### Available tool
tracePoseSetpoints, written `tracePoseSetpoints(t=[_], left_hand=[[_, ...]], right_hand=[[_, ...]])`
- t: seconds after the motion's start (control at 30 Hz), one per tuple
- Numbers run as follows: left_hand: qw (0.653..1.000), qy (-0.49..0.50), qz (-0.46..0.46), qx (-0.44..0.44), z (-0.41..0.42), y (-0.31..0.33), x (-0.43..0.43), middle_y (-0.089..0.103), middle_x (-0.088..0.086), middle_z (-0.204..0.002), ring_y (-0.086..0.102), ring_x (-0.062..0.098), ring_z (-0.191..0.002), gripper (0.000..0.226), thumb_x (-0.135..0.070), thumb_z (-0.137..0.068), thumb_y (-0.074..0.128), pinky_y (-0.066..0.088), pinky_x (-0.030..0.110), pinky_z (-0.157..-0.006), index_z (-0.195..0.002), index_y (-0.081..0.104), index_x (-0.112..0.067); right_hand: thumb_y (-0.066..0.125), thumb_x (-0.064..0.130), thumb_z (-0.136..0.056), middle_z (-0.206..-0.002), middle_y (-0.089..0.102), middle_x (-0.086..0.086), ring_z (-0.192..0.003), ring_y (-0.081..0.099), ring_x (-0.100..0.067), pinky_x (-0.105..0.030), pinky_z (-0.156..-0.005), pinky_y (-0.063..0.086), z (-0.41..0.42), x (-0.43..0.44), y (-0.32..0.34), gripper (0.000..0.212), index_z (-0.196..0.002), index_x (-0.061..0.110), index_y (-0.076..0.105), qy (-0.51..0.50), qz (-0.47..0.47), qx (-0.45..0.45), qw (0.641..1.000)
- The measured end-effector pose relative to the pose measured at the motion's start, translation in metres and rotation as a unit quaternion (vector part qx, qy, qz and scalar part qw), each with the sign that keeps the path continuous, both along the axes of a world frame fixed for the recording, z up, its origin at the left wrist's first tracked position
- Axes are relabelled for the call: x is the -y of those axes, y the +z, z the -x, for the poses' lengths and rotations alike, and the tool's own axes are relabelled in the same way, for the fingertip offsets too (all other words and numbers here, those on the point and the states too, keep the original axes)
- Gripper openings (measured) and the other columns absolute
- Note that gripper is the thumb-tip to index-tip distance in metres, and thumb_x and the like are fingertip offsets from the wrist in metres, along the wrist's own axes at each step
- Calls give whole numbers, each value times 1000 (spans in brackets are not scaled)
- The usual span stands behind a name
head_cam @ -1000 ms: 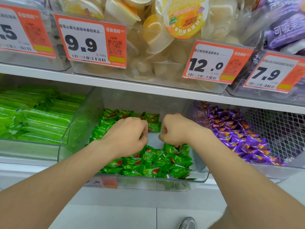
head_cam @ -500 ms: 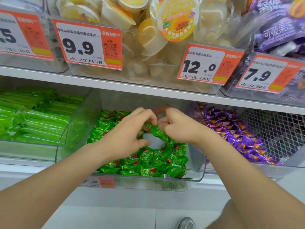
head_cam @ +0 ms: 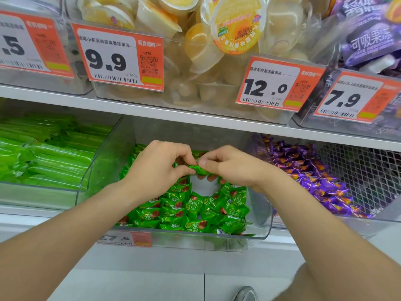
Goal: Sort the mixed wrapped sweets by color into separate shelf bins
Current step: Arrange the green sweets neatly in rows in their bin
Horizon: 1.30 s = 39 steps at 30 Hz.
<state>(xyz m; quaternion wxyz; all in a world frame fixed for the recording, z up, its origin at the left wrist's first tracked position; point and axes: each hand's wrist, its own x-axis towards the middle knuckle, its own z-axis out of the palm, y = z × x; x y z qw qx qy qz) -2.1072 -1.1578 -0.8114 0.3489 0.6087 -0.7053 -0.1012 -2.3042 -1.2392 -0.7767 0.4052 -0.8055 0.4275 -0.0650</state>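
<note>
A clear plastic bin [head_cam: 89, 183] on the lower shelf holds a heap of green wrapped sweets [head_cam: 195, 209]. Above the heap, my left hand [head_cam: 158, 170] and my right hand [head_cam: 230, 168] meet fingertip to fingertip and pinch one green wrapped sweet [head_cam: 198, 169] between them. The back of the bin is hidden behind both hands. To the right, a neighbouring bin [head_cam: 388, 213] is filled with purple wrapped sweets [head_cam: 308, 174].
A bin of long green packets [head_cam: 43, 153] stands at the left. The upper shelf [head_cam: 152, 111] carries bins of jelly cups [head_cam: 217, 40] and purple pouches [head_cam: 368, 40] with orange price tags [head_cam: 117, 59]. A shoe tip [head_cam: 245, 294] shows on the floor below.
Both hands rose out of the heap of green sweets and came together. They now pinch one green sweet between them, lifted a little above the pile.
</note>
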Motion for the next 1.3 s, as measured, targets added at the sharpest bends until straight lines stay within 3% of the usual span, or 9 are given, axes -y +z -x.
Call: tracePoseSetpoints(t=[0.1, 0.23, 0.37, 0.57, 0.73, 0.9, 1.1, 1.23, 1.3], left_hand=[[996, 46, -16, 77, 1, -6, 2, 70, -19, -92, 66, 7, -89, 20, -33, -83, 85, 57, 37, -74, -91, 67, -36], [978, 105, -65, 167, -10, -21, 12, 68, -1, -114, 64, 23, -103, 26, -18, -95, 69, 58, 43, -84, -119, 67, -26], [951, 129, -121, 253, -22, -29, 23, 62, 8, -127, 57, 34, -117, 28, -27, -103, 57, 51, 48, -95, -130, 65, -24], [947, 102, -150, 267, -23, -35, 38, 57, 4, -133, 49, 35, -129, 30, -30, -108, 50, 41, 50, -100, -135, 63, -36], [944, 90, -138, 287, -19, -34, 44, 62, 0, -132, 52, 30, -128, 29, -32, -108, 54, 35, 46, -103, -134, 64, -41], [941, 101, -132, 296, -18, -36, 49, 66, -3, -123, 56, 28, -123, 18, -39, -105, 57, 35, 46, -104, -121, 67, -38], [939, 116, -133, 296, -17, -35, 53, 62, -3, -115, 58, 27, -115, 6, -40, -100, 65, 38, 46, -101, -100, 63, -34], [942, 125, -112, 292, -17, -36, 54, 66, -5, -106, 60, 25, -108, 15, -34, -98, 68, 37, 42, -94, -89, 56, -34], [941, 131, -100, 296, -16, -39, 55, 67, -5, -102, 60, 25, -104, 17, -30, -98, 68, 36, 41, -92, -88, 55, -33]], right_hand=[[75, 22, -94, -94, 74, 2, -88, 68, -12, -36, -89, 57, -4, 13, -8, 14, -108, 21, 78, -46, 39, -23, 998], [77, 11, -78, -105, 66, 2, -107, 65, -22, -26, -91, 54, -12, 35, -31, 28, -103, 24, 75, -99, 237, -136, 957], [83, 17, -75, -113, 64, -8, -108, 61, -30, -35, -89, 55, -28, 38, -49, 32, -98, 29, 64, -72, 250, -174, 950], [80, 9, -78, -113, 62, -10, -111, 61, -33, -37, -89, 55, -43, 42, -62, 33, -106, 20, 68, -50, 267, -176, 946], [77, 7, -81, -123, 55, -16, -112, 60, -38, -39, -94, 56, -43, 45, -68, 39, -119, 11, 64, -59, 274, -197, 939], [82, 10, -75, -114, 61, -12, -105, 62, -34, -31, -80, 52, -49, 48, -74, 35, -107, 13, 67, -58, 274, -193, 940], [81, 9, -78, -113, 61, -11, -108, 61, -34, -38, -87, 57, -50, 49, -76, 32, -107, 15, 69, -58, 285, -161, 943], [79, 6, -79, -114, 62, -12, -106, 59, -34, -30, -80, 47, -53, 48, -76, 26, -101, 18, 69, -35, 286, -153, 945], [73, 0, -80, -114, 61, -13, -104, 61, -34, -32, -81, 50, -53, 47, -76, 28, -102, 15, 69, -33, 280, -162, 946]])
